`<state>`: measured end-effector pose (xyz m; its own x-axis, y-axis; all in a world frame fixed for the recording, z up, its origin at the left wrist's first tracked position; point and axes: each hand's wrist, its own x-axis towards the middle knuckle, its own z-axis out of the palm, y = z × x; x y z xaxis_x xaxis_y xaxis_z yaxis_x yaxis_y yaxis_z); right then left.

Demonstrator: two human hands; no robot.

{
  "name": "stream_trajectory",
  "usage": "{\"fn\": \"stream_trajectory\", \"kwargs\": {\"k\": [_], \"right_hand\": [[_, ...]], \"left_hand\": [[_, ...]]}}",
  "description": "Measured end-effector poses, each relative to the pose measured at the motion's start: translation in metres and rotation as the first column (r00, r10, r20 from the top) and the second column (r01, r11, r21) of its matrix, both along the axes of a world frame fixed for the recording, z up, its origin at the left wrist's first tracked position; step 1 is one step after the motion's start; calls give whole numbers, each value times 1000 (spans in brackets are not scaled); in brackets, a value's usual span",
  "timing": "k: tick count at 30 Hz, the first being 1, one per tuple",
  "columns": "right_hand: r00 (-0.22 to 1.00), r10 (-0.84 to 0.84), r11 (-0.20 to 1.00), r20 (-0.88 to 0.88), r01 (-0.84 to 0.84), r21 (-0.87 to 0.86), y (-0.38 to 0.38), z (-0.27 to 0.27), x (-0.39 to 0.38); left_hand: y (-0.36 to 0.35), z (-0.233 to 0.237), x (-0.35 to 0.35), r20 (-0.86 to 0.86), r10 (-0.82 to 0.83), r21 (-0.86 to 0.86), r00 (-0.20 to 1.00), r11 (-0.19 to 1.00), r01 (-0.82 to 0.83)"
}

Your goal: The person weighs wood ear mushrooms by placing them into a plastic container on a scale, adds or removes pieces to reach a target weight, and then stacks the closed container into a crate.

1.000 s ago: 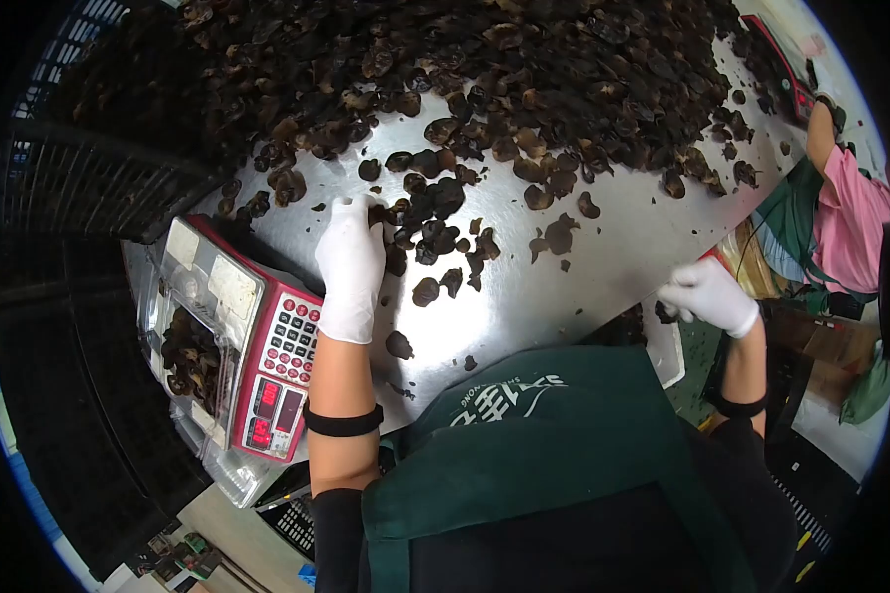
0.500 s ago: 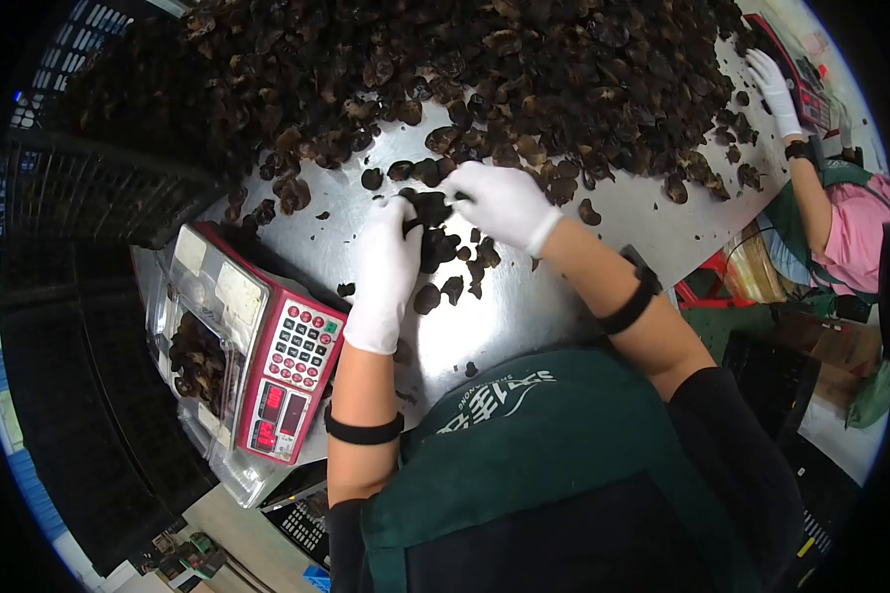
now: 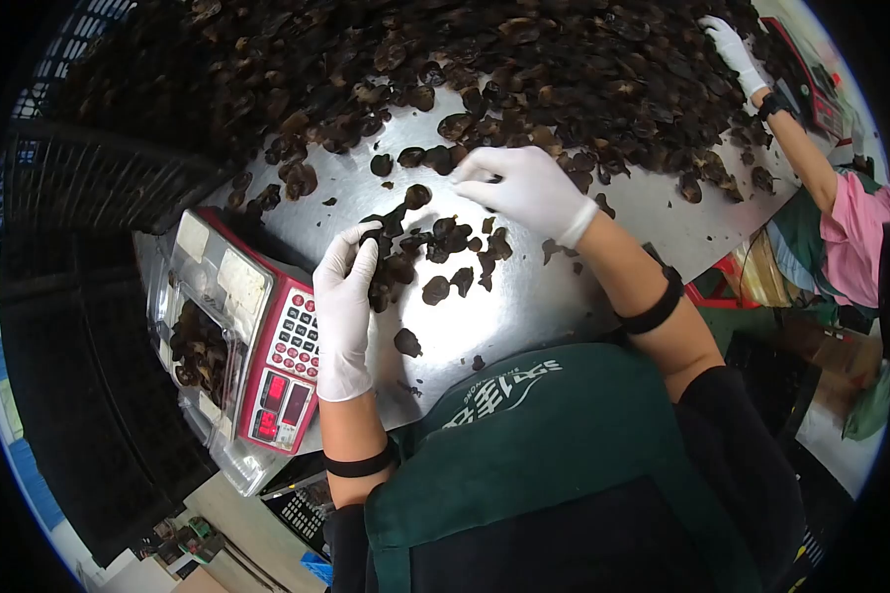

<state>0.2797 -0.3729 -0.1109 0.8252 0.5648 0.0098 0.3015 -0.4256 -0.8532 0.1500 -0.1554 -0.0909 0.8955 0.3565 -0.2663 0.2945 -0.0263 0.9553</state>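
Note:
Several dark, curled wood ear mushroom pieces (image 3: 452, 235) lie loosely on the shiny metal table (image 3: 524, 306) between my hands. My left hand (image 3: 346, 306), in a white glove, is closed, with a dark wood ear piece (image 3: 372, 235) pinched between its thumb and fingers. More pieces lie just right of those fingers. My right hand (image 3: 534, 193), also gloved, hovers above the upper edge of the loose pieces. Its thumb and fingertips are bent together; what they hold, if anything, cannot be made out. A dark piece lies beside these fingertips.
A large heap of wood ears (image 3: 564, 69) covers the table's far side. On the left stands a red scale (image 3: 287, 366) with a clear box of pieces, beside black crates (image 3: 79, 188). A co-worker's gloved hand (image 3: 732, 49) touches the heap at the far right, near another scale (image 3: 821, 99).
My hands have moved apart: the left came down and left with a dark piece, the right shifted slightly right. The co-worker's hand moved left over the heap.

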Motion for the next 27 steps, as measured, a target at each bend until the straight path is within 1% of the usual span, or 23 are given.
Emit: {"fn": "stream_trajectory", "kwargs": {"k": [2,3,5,6,7,9,10,11,12,13,14,15,16,17,18,19,20,21,22,23,24,25,27], "right_hand": [[997,38,995,-63,-43,-87,26,18,0],[993,98,995,-67,-99,-12,35,20,-1],[947,306,951,-95,-299,78,44,41,-8],[924,373,917,-83,-354,181,51,29,-12],[908,416,899,-47,-403,169,55,28,-15],[938,334,926,-86,-310,217,56,18,-19],[938,335,926,-86,-311,214,54,19,-19],[952,267,954,-152,-240,179,51,22,-19],[958,192,977,-215,-165,137,48,23,-18],[959,185,978,-215,-159,133,44,22,-18],[948,154,985,-278,-124,123,41,20,-18],[933,123,990,-338,-90,112,39,16,-18],[937,116,987,-328,-72,142,38,10,-18],[938,114,988,-327,-71,140,37,5,-19],[953,101,988,-286,-62,144,35,0,-19],[966,89,987,-244,-54,149,33,-2,-19],[951,125,977,-282,-68,203,30,-2,-22],[935,164,963,-316,-81,258,25,-1,-27],[861,219,962,-458,-112,249,17,12,-34],[894,239,971,-378,-219,96,8,22,-37],[895,262,965,-361,-251,79,-2,17,-40],[894,286,957,-344,-283,61,-13,12,-43],[934,253,965,-251,-226,130,-36,6,-48]], "left_hand": [[2,6,-5,-66,21,-254,998,966,-38],[4,6,-7,-65,32,-250,997,967,-47],[11,-1,-13,-8,-40,-518,999,855,30],[8,-4,-16,0,-16,-554,1000,832,13],[-20,19,-7,-100,133,-612,986,773,-166],[1,-7,-20,-75,0,-749,997,660,-56],[6,-16,-22,-74,0,-751,997,658,-56],[9,-23,-21,23,-98,-845,995,529,71],[10,-27,-20,132,-182,-907,974,375,193],[3,-19,-19,134,-188,-908,973,369,196],[-10,-3,-16,-89,-61,-820,994,572,-39],[-21,5,-14,-275,110,-646,955,715,-269],[-26,3,-13,-227,103,-545,968,811,-214],[-25,3,-12,-226,101,-546,969,810,-212],[-20,4,-13,-143,-39,-502,989,864,-38],[-18,5,-14,-70,-184,-440,980,888,136],[-26,10,-14,-148,-150,-330,978,939,94],[-31,6,-17,-122,-175,-307,977,943,131],[-38,9,-21,-127,-243,-280,962,939,201],[-45,14,-24,-135,-310,-254,941,929,269],[-50,21,-27,-210,-409,-218,888,905,365],[-54,14,-30,-189,-460,-226,868,880,417],[-57,13,-28,-171,-441,-137,881,896,422]]}}
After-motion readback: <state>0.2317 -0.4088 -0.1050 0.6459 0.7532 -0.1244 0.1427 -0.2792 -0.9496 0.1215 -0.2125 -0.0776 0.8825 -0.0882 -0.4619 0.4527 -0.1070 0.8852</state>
